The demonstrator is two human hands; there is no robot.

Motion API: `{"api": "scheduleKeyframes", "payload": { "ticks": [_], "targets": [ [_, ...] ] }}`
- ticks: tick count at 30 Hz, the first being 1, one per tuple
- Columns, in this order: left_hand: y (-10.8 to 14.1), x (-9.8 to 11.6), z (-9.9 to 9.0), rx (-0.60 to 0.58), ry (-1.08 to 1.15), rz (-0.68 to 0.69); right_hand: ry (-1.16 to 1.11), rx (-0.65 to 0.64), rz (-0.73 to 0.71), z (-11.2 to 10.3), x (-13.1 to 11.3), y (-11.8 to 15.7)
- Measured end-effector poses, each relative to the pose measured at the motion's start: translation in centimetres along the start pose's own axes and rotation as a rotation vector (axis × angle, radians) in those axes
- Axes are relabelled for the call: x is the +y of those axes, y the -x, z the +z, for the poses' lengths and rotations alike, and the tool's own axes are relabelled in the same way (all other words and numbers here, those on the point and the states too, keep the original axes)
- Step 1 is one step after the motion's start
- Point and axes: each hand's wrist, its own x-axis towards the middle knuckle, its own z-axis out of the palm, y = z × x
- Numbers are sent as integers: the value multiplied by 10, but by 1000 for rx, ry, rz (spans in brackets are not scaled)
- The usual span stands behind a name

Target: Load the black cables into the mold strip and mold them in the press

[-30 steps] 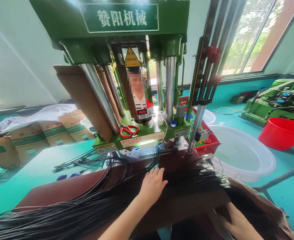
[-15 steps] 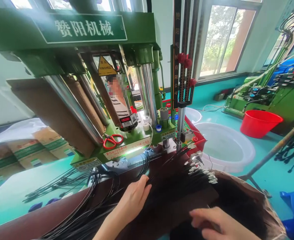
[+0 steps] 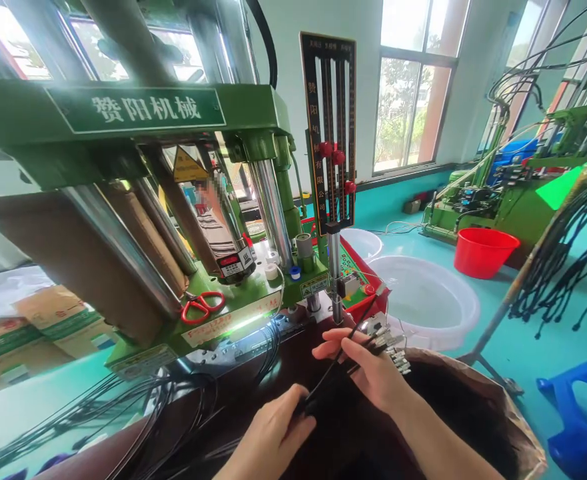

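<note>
My left hand (image 3: 280, 423) is closed round a thin black cable (image 3: 327, 375) at the lower middle. That cable runs up and right to my right hand (image 3: 373, 370), whose thumb and fingers pinch it beside the bundle's ends. Just behind my right hand, silver metal connectors (image 3: 390, 343) cluster at the ends of the black cables. More black cables (image 3: 173, 413) lie in loops over the dark brown tabletop (image 3: 246, 363) on the left.
A green press (image 3: 253, 110) stands ahead, with red-handled scissors (image 3: 202, 308) on its ledge. Right lie a paper-lined container (image 3: 518, 413), a white tub (image 3: 423, 293), a red bucket (image 3: 486, 252), a blue stool (image 3: 583, 413) and hanging cables (image 3: 563, 267).
The view has shifted right and up. My right hand has moved up and left to the cable near the connectors and closed on it. My left hand stays low, still closed.
</note>
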Motion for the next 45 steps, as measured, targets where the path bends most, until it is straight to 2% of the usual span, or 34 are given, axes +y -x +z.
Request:
{"api": "scheduleKeyframes", "payload": {
  "ticks": [3, 4, 6, 8, 10, 14, 17, 20, 27, 33, 37, 41, 45],
  "targets": [
    [-26, 25, -4, -144, 289, -40, 88, -22, 2, -4, -1, 2],
    [-34, 32, -5, -149, 352, -52, 116, 2, -17, -7, 0, 2],
    [-47, 41, -4, -82, 385, -56, 162, 107, -62, -13, 1, 2],
    [-53, 43, -1, 7, 338, -51, 176, 240, -72, -20, 0, 4],
    [-53, 40, 4, 44, 271, -44, 166, 324, -56, -24, -1, 5],
    [-48, 31, 15, 184, 77, 24, 109, 404, -63, -28, 2, 7],
    [-47, 27, 22, 278, 25, 59, 30, 438, -64, -31, 8, 5],
    [-48, 26, 25, 306, -61, 123, -53, 455, -117, -33, 14, 4],
    [-50, 27, 23, 386, -338, 272, -206, 595, -212, -35, 25, -2],
    [-53, 23, 24, 331, -396, 183, -298, 662, -293, -52, 34, -17],
    [-59, 18, 26, 269, -322, 105, -316, 651, -287, -63, 39, -22],
    [-63, 19, 24, 156, -213, 18, -274, 569, -236, -73, 43, -20],
    [-56, 26, 25, 60, -44, -22, -187, 374, -158, -82, 31, -12]
  ]
}}
